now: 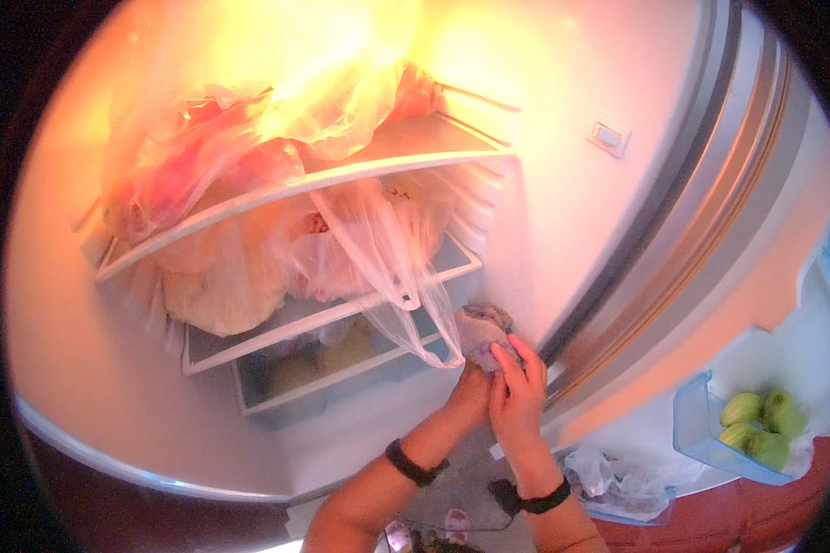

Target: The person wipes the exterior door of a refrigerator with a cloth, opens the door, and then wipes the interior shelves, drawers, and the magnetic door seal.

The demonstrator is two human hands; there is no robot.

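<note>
A greyish-purple cloth (481, 339) is bunched up in front of the lower right inner wall of an open refrigerator. My left hand (473, 388) holds it from below, its fingers mostly hidden behind the cloth and my other hand. With thumb and fingers, my right hand (519, 394) grips the cloth's lower right side. Just left of the cloth dangle the handles of a clear plastic bag (415, 339), reaching down from the middle shelf. Each of my wrists wears a black band.
Plastic bags (228, 159) of food crowd the upper shelf (415, 162), more on the middle shelf (332, 323). A lower shelf (332, 384) lies beneath. At right, the open door's gasket (636, 228) curves past. A blue door bin (698, 439) holds several green fruits (761, 425).
</note>
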